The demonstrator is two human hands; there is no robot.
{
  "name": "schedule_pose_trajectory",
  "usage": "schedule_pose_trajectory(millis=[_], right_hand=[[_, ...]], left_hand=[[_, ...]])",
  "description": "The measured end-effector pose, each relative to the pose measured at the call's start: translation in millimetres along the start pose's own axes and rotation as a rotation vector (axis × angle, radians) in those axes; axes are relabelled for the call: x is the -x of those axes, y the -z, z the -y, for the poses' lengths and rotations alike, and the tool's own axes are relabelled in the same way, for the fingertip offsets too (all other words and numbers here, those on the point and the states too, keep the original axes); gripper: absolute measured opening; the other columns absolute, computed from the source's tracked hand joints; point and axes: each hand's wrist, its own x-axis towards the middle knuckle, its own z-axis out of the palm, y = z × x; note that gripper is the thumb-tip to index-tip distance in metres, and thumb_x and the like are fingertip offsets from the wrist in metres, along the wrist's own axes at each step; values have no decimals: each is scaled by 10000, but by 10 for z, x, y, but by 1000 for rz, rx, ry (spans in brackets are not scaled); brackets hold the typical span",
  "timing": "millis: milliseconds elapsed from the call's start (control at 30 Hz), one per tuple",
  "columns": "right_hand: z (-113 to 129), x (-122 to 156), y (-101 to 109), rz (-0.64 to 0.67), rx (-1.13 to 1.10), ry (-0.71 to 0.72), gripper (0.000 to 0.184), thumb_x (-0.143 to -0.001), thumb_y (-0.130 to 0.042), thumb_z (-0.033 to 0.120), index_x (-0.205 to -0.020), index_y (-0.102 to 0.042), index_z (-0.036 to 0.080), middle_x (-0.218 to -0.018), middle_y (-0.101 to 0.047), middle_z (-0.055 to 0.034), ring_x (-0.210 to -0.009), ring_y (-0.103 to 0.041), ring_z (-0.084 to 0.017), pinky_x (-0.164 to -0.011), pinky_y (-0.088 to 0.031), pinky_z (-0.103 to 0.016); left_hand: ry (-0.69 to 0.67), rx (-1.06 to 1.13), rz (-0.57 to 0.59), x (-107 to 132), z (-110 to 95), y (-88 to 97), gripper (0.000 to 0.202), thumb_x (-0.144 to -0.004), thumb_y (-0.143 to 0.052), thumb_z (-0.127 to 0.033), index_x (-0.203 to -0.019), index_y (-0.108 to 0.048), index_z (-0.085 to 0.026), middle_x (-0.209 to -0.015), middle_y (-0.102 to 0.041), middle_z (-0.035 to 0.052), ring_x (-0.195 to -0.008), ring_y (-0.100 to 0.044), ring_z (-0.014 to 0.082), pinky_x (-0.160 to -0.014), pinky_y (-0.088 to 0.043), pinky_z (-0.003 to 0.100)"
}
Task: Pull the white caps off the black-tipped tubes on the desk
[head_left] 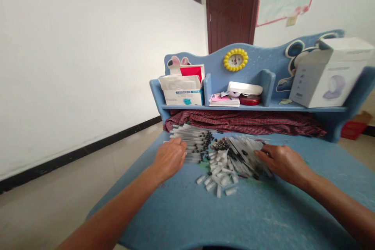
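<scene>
My left hand (170,158), fingers curled and closed, rests at the left side of a stack of capped clear pens (191,140); what it grips, if anything, is hidden. These pens lie side by side with their black ends to the right. My right hand (283,162) is closed at the right edge of a heap of clear pen barrels (244,150), its thumb and fingers pinched on a pen there. Between the two groups lie many loose translucent pen caps (218,170), some spilling toward me. A cluster of small dark-ended tips (221,143) sits behind the caps.
The blue desk (205,215) has a back shelf (278,103) with a mask box (184,93), a white case (244,88), a red round tin (249,100) and a large white box (329,72). Checked cloth (240,122) lies bunched under the shelf. A white wall (88,54) stands left.
</scene>
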Motion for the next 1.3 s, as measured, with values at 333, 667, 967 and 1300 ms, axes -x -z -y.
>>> schedule_pose_trajectory(millis=[333,667,967,1300], right_hand=[[29,52,1,-13,-26,14,365,-882,-368,427,-741,-628,213,-702,-687,-72,-689,-653,-219,-563,-327,-264],[5,73,-1,-18,-12,20,369,-880,-362,423,-731,-625,212,-693,-687,-76,-679,-653,-221,-555,-328,-266],[-4,67,-19,-23,-14,21,371,-876,-363,436,-745,-632,218,-708,-692,-75,-677,-651,-218,-559,-339,-267],[-51,54,-17,-121,-73,37,377,-872,-375,455,-697,-610,216,-631,-662,-54,-622,-626,-202,-552,-330,-267]], left_hand=[[-26,-29,67,155,112,-240,223,-851,-402,-94,-910,-611,-142,-944,-590,113,-915,-558,249,-764,-463,363],[-63,-48,103,38,145,-217,297,-810,-356,-8,-845,-630,-117,-864,-588,122,-863,-579,248,-695,-468,345],[-96,-42,125,-21,202,-211,218,-813,-418,-51,-861,-618,-124,-904,-591,119,-802,-597,223,-647,-459,310],[-143,-113,-102,85,249,-212,201,-874,-392,-86,-842,-584,-138,-845,-585,85,-783,-560,209,-707,-444,322]])
